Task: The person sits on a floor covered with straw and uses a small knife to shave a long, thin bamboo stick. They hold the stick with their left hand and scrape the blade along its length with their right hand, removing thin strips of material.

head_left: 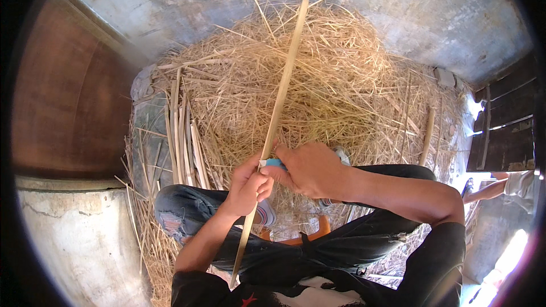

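With fingers closed, right hand [313, 169] on the blue tool [275, 163] and left hand [245, 187] around the pale strip [286, 74], best to press lightly and evenly, thumbs clear of any edge, along the length slanting from lap [284, 256] out over straw [347, 45].

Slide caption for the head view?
Left hand grips a pale strip; right hand holds a blue tool against it, above straw.

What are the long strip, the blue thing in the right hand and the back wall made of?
Long strip: probably split bamboo or wood, matte, from its pale yellow colour and straight edges. Blue thing: perhaps plastic, given its even colour; finish unclear. Back wall: likely plaster, dull and blotchy.
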The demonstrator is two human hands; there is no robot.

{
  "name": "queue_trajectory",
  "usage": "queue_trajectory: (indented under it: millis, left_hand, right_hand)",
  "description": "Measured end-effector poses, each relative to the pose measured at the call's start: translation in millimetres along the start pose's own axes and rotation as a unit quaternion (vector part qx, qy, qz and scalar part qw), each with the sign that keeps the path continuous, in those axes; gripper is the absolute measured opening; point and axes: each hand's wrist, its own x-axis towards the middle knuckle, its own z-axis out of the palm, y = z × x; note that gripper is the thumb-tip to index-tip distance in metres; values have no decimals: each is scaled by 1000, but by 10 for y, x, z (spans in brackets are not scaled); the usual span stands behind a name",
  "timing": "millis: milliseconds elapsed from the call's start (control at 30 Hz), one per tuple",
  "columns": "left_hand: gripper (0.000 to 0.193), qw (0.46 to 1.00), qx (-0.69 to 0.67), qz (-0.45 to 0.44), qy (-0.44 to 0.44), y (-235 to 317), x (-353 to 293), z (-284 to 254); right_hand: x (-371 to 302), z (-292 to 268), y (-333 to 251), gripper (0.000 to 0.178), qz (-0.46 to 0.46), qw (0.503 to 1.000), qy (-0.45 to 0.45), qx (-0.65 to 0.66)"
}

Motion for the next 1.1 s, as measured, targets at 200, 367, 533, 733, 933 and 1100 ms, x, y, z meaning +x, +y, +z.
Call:
queue_trajectory:
  millis: [200, 367, 533, 733, 933, 1100]
  left_hand:
    - [61, 999, 18, -9, -26, 51, 42, -34]
    - [60, 996, 42, -44, -71, 25, -102, 99]
    - [50, 998, 42, -24, -34, -92, -13, -10]
    - [45, 1000, 14, -25, -2, -41, 29, 36]
    - [61, 980, 176, -55, -79, -69, -155, 81]
    - [61, 988, 116, -79, -70, -85, -111, -44]
  right_hand:
    - [86, -89, 41, 59, 24, 998, 38, -50]
    - [314, -713, 422, 56, 180, 976, 120, -35]
    - [-10, -56, 31, 56, 56, 998, 2, -13]
    - [179, -102, 217, 61, 74, 995, 39, -50]
    - [353, -758, 952, 58, 258, 958, 115, -50]
    - [151, -386, 555, 59, 188, 981, 47, -6]
